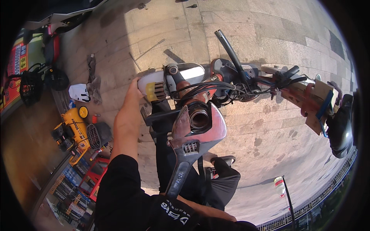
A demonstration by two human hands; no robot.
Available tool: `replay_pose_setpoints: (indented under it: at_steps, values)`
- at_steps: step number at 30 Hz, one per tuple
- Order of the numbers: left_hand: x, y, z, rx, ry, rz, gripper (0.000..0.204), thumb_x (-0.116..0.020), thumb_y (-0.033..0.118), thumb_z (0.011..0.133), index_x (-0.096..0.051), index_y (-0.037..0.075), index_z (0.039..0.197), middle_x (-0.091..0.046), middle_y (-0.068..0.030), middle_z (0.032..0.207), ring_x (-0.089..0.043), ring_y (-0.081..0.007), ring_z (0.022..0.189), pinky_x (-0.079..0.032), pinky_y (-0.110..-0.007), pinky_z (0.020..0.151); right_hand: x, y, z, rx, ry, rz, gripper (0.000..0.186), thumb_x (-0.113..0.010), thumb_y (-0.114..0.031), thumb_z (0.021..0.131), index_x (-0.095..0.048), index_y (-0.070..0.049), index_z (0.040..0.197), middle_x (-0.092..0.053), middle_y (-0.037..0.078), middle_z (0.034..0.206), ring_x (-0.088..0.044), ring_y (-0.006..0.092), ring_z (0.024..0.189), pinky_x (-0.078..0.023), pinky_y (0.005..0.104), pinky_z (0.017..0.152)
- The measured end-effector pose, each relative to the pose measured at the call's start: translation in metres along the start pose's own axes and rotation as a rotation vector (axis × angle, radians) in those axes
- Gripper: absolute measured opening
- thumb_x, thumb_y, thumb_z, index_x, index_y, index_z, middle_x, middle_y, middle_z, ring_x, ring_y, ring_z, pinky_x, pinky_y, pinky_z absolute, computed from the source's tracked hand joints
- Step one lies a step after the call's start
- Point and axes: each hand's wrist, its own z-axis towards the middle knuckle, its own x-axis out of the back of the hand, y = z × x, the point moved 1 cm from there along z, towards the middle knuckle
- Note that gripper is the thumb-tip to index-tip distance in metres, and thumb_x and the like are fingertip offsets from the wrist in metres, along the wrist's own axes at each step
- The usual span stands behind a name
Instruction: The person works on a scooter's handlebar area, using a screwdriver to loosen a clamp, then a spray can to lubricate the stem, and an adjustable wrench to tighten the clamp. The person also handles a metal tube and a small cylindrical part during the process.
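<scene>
A large adjustable wrench (189, 148) has its jaws around the round metal steering tube (199, 118) of a two-wheeler with a reddish frame (211, 85). The wrench handle runs down towards my chest, where a black printed cloth covers its end. My right forearm (208, 211) leads to that handle end, but the hand is hidden. Up at the left, my left hand (134, 91) is closed on the end of the white mudguard (148, 81), its fingers partly out of sight. Beside it sits a yellow and brown ribbed piece (155, 91). Black cables (231, 89) loop around the frame.
The bare handlebar tube (230, 50) sticks up from the frame. At far right hangs a black saddle (341, 127). On the left stand a yellow air compressor (76, 125), a dark basket (98, 134) and a red stool (93, 179). Another person's dark-clothed leg (223, 181) is close by.
</scene>
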Motion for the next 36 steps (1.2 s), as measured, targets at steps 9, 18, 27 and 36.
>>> replay_pose_setpoints:
  at_steps: [9,18,27,36]
  values:
    - [-0.004,-0.004,-0.026,-0.172,-0.053,0.127,0.025,-0.054,0.034,0.088,-0.063,0.014,0.101,-0.067,-0.0047,0.102,-0.064,-0.0278,0.092,-0.050,-0.053,0.081,0.008,0.004,0.006,0.031,0.005,-0.016,0.025,-0.051,-0.020,0.095,-0.060,-0.002,0.110,-0.062,0.003,0.096,-0.059,0.0095,0.085,-0.048,0.0216,0.072]
    - [-0.029,-0.010,-0.064,-0.184,0.101,0.109,0.029,-0.050,0.034,0.090,-0.061,0.011,0.105,-0.066,-0.0074,0.107,-0.061,-0.0294,0.098,-0.048,-0.054,0.085,0.006,0.020,0.009,0.027,0.025,-0.020,0.024,-0.052,-0.020,0.095,-0.060,-0.003,0.110,-0.062,0.003,0.096,-0.059,0.0091,0.085,-0.047,0.0214,0.072]
    - [-0.005,0.000,-0.008,-0.093,0.084,0.061,0.030,-0.050,0.034,0.090,-0.061,0.011,0.106,-0.066,-0.0074,0.110,-0.062,-0.0298,0.099,-0.049,-0.052,0.086,0.006,0.012,0.003,0.022,-0.002,0.004,0.024,-0.052,-0.019,0.095,-0.060,-0.003,0.109,-0.062,0.003,0.096,-0.058,0.0086,0.086,-0.047,0.0213,0.072]
    - [-0.028,-0.015,-0.066,-0.196,0.071,0.049,0.031,-0.049,0.034,0.092,-0.061,0.011,0.109,-0.065,-0.0081,0.112,-0.063,-0.0303,0.100,-0.050,-0.050,0.086,0.012,0.008,-0.009,0.047,-0.011,-0.020,0.023,-0.052,-0.019,0.094,-0.061,-0.003,0.109,-0.061,0.003,0.096,-0.058,0.0082,0.086,-0.047,0.0211,0.073]
